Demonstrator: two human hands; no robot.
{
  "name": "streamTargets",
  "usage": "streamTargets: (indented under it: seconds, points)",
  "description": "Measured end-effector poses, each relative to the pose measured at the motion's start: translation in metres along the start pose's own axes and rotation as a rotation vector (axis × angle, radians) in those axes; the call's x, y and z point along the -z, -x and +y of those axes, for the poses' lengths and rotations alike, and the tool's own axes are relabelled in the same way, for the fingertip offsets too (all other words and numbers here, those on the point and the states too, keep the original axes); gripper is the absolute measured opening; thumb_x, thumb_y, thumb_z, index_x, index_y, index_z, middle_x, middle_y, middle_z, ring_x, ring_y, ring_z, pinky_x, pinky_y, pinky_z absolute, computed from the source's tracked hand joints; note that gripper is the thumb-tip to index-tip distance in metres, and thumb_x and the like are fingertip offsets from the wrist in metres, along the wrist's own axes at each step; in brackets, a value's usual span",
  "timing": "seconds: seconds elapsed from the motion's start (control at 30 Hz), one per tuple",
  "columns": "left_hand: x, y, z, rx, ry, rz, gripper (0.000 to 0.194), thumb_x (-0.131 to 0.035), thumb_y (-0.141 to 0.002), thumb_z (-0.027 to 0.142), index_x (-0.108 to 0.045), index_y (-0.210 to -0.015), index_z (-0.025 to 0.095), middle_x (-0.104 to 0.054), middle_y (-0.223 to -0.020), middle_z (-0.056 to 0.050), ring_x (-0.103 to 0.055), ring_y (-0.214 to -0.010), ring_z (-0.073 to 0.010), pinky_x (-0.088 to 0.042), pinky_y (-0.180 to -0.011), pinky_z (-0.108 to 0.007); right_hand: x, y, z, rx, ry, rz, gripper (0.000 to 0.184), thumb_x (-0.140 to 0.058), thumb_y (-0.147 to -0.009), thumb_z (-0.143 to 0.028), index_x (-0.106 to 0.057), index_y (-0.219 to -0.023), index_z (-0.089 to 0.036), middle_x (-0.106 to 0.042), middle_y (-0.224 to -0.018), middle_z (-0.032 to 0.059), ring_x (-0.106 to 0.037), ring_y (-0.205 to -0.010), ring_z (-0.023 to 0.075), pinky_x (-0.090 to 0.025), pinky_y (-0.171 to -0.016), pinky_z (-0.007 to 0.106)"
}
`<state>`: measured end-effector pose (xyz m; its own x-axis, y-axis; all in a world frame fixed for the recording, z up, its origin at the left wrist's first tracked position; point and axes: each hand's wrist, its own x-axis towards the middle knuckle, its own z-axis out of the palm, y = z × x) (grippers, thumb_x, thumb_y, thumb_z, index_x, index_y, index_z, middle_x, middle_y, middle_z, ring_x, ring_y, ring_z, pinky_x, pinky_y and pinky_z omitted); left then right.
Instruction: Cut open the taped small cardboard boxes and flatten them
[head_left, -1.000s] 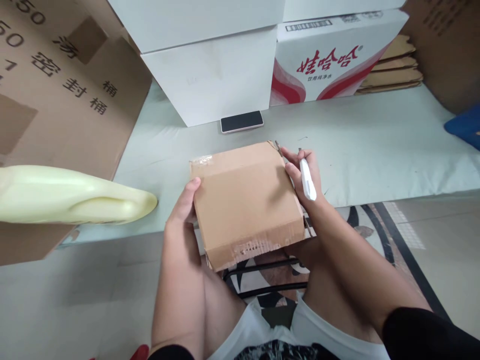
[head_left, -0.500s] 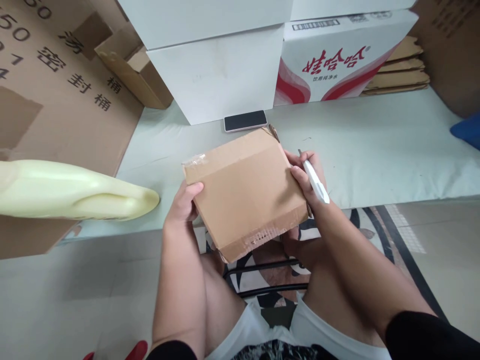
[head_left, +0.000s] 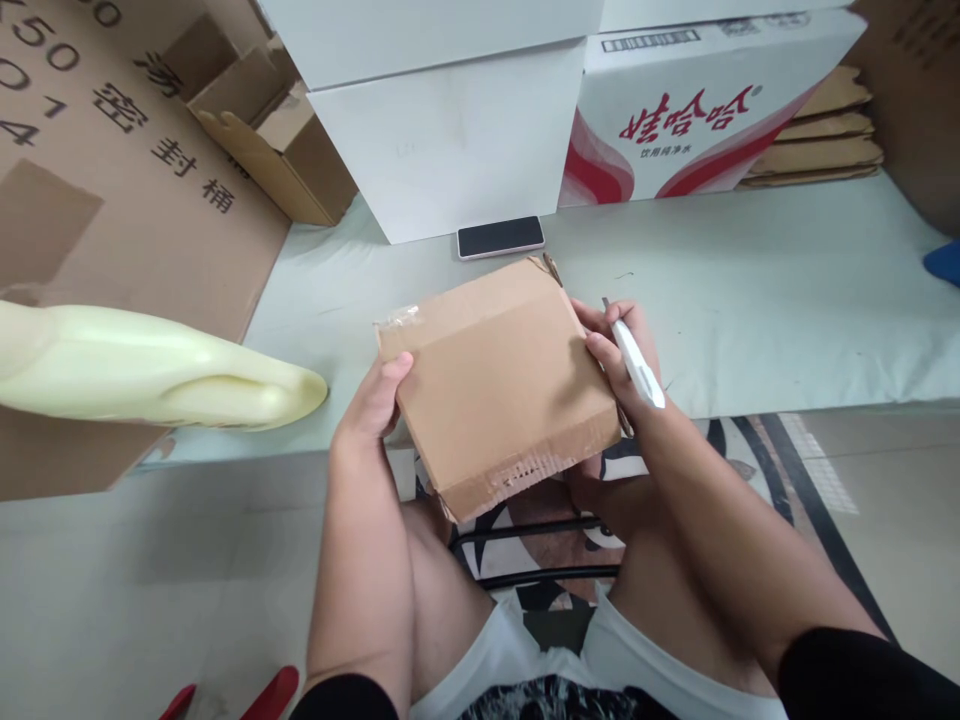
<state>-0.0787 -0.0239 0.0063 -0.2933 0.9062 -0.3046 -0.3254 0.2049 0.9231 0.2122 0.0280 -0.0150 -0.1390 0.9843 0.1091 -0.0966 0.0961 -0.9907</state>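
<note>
A brown cardboard box (head_left: 502, 370) is held tilted above my lap, partly over the table's front edge. Clear tape clings to its far left corner, and its near edge looks torn. My left hand (head_left: 375, 395) grips the left side, thumb on top and fingers hidden beneath. On the opposite side, my right hand (head_left: 619, 340) presses its thumb against the box edge while also holding a white utility knife (head_left: 637, 365). The knife's short blade points away from me, clear of the cardboard.
A phone (head_left: 501, 238) lies on the pale green tabletop (head_left: 750, 310) behind the box. White cartons (head_left: 450, 150) line the back, beside flattened cardboard (head_left: 825, 130). At left are a large printed carton (head_left: 67, 230), an open small box (head_left: 307, 160) and a pale yellow, elongated smooth object (head_left: 165, 365).
The view has shifted slightly, so most things sit a little further right. Both hands keep their hold on the box, and the knife stays in the right hand.
</note>
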Motion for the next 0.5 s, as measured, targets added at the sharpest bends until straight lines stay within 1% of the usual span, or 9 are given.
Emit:
streamTargets:
  seconds: [0.1, 0.17, 0.23, 0.3, 0.37, 0.4, 0.47, 0.5]
  points:
    - [-0.008, 0.004, 0.006, 0.072, 0.07, 0.058, 0.023, -0.076, -0.069, 0.037, -0.066, -0.08, 0.019, -0.077, -0.084, -0.011, -0.073, -0.113, -0.0387, -0.064, -0.082, -0.038, -0.001, -0.001, 0.004, 0.018, -0.003, 0.0, 0.061, -0.076, -0.077, -0.067, -0.034, -0.097, -0.03, -0.067, -0.144, 0.013, -0.06, -0.138, 0.0321, -0.041, -0.12, 0.057]
    - [-0.014, 0.008, 0.008, 0.094, 0.123, 0.07, 0.026, -0.072, -0.072, 0.039, -0.067, -0.086, 0.018, -0.077, -0.088, -0.012, -0.073, -0.113, -0.0391, -0.064, -0.083, -0.04, -0.002, -0.001, 0.006, 0.034, 0.0, 0.006, 0.06, -0.076, -0.077, -0.067, -0.033, -0.098, -0.03, -0.066, -0.144, 0.0133, -0.061, -0.138, 0.0323, -0.041, -0.12, 0.057]
    - [-0.02, 0.012, 0.01, 0.029, 0.203, 0.049, 0.033, -0.067, -0.076, 0.044, -0.069, -0.097, 0.019, -0.078, -0.096, -0.011, -0.072, -0.116, -0.0387, -0.064, -0.085, -0.042, -0.002, -0.002, 0.008, 0.056, 0.019, 0.024, 0.059, -0.074, -0.078, -0.067, -0.033, -0.098, -0.029, -0.067, -0.143, 0.0142, -0.062, -0.135, 0.033, -0.04, -0.12, 0.06]
    - [-0.026, 0.016, 0.012, -0.082, 0.292, 0.017, 0.036, -0.06, -0.082, 0.046, -0.069, -0.106, 0.021, -0.078, -0.103, -0.009, -0.07, -0.12, -0.0371, -0.063, -0.088, -0.043, 0.0, -0.002, 0.01, 0.093, 0.048, 0.034, 0.056, -0.072, -0.08, -0.066, -0.034, -0.098, -0.029, -0.067, -0.141, 0.0155, -0.061, -0.136, 0.0333, -0.035, -0.123, 0.062]
    - [-0.03, 0.019, 0.015, -0.159, 0.349, 0.006, 0.036, -0.056, -0.084, 0.045, -0.069, -0.108, 0.021, -0.078, -0.104, -0.007, -0.068, -0.123, -0.0358, -0.062, -0.09, -0.042, 0.001, -0.003, 0.012, 0.135, 0.079, 0.01, 0.052, -0.071, -0.083, -0.063, -0.036, -0.1, -0.029, -0.066, -0.143, 0.0154, -0.055, -0.144, 0.0323, -0.029, -0.126, 0.063]
    - [-0.031, 0.02, 0.016, -0.18, 0.364, 0.006, 0.036, -0.057, -0.083, 0.044, -0.069, -0.107, 0.021, -0.079, -0.102, -0.007, -0.068, -0.123, -0.0357, -0.062, -0.09, -0.042, 0.002, -0.003, 0.012, 0.153, 0.103, -0.016, 0.05, -0.071, -0.084, -0.062, -0.037, -0.101, -0.03, -0.064, -0.146, 0.0149, -0.049, -0.149, 0.0316, -0.026, -0.128, 0.063]
    - [-0.03, 0.02, 0.017, -0.19, 0.382, 0.001, 0.036, -0.062, -0.08, 0.044, -0.069, -0.105, 0.02, -0.079, -0.098, -0.008, -0.069, -0.121, -0.0363, -0.061, -0.091, -0.041, 0.003, -0.004, 0.015, 0.174, 0.205, -0.091, 0.048, -0.075, -0.083, -0.057, -0.039, -0.101, -0.03, -0.057, -0.154, 0.0136, -0.035, -0.158, 0.0316, -0.019, -0.129, 0.065]
    - [-0.029, 0.02, 0.017, -0.179, 0.39, -0.002, 0.037, -0.064, -0.078, 0.044, -0.068, -0.105, 0.019, -0.079, -0.095, -0.008, -0.069, -0.12, -0.037, -0.061, -0.091, -0.042, 0.002, -0.005, 0.016, 0.175, 0.288, -0.123, 0.049, -0.078, -0.08, -0.054, -0.041, -0.101, -0.03, -0.054, -0.157, 0.0133, -0.03, -0.16, 0.0332, -0.016, -0.129, 0.068]
